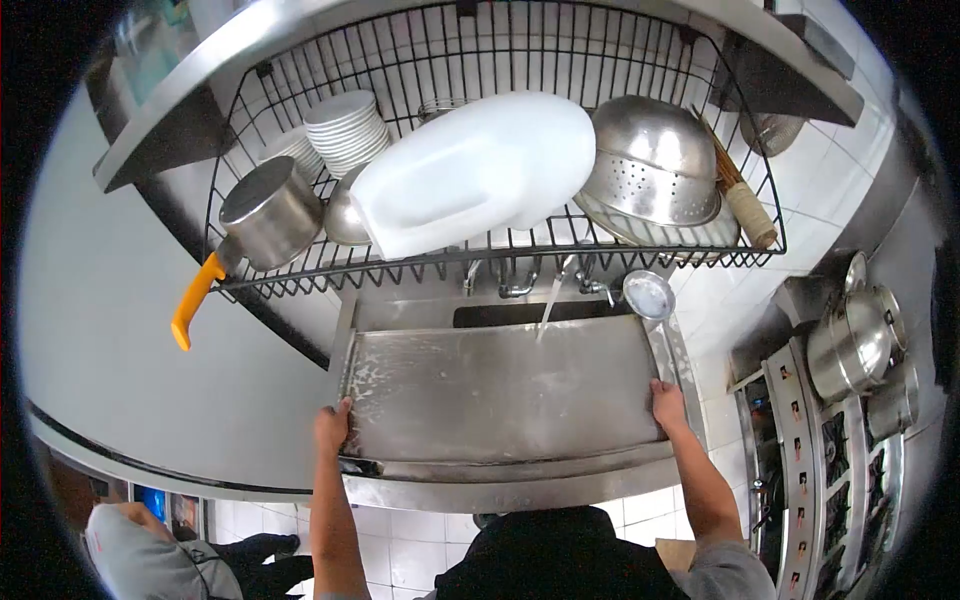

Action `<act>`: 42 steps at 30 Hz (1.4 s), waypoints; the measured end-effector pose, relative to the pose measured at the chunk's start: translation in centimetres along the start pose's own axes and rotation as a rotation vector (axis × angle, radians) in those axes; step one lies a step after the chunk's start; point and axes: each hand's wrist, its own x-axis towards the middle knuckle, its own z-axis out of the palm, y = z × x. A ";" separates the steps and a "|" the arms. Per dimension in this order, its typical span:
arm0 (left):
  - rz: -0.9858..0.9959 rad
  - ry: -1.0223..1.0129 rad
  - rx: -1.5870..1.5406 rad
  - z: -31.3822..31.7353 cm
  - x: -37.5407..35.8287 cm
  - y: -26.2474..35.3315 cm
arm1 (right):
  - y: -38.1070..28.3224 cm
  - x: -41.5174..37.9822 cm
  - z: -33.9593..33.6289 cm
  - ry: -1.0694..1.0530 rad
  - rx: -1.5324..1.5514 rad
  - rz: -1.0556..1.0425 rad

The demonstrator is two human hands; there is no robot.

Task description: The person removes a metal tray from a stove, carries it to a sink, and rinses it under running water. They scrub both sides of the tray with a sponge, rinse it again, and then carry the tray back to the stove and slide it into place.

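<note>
A large flat metal tray [500, 390] lies across the sink [520, 495], with white suds along its left side. My left hand [333, 425] is closed on the tray's left edge, near the front corner. On the opposite side, my right hand [668, 402] grips the right edge. Water [552, 300] runs from a faucet onto the tray's back edge. A dark gap of the basin shows behind the tray.
Overhead, a wire rack [500, 250] holds a white plastic container [475, 170], stacked white dishes [347, 130], an orange-handled pot [270, 215] and a colander [655, 165]. A small strainer [649, 295] hangs behind the sink. Pots [850, 345] stand on the stove at right. Another person [160, 550] is at lower left.
</note>
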 end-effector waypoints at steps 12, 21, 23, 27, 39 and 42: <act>0.100 -0.196 -0.135 7.2 -4.7 11.2 | 3.4 -1.9 -16.1 0.032 -0.085 -0.084; 0.083 -0.345 -0.270 17.6 -7.1 20.2 | 6.7 2.0 -29.1 0.232 -0.140 -0.048; 0.000 -0.507 -0.347 19.5 -7.9 21.7 | 3.9 2.5 -31.8 0.227 -0.099 -0.008; 0.032 -0.668 -0.405 30.7 -8.8 20.8 | 2.9 4.4 -35.4 0.322 -0.199 -0.083; -0.599 -0.602 -0.739 31.4 -14.8 28.5 | -9.6 -0.5 -36.6 0.456 -0.241 -0.343; -0.340 -0.544 -0.961 37.7 -14.0 26.6 | -9.0 -1.4 -36.9 0.487 -0.300 -0.287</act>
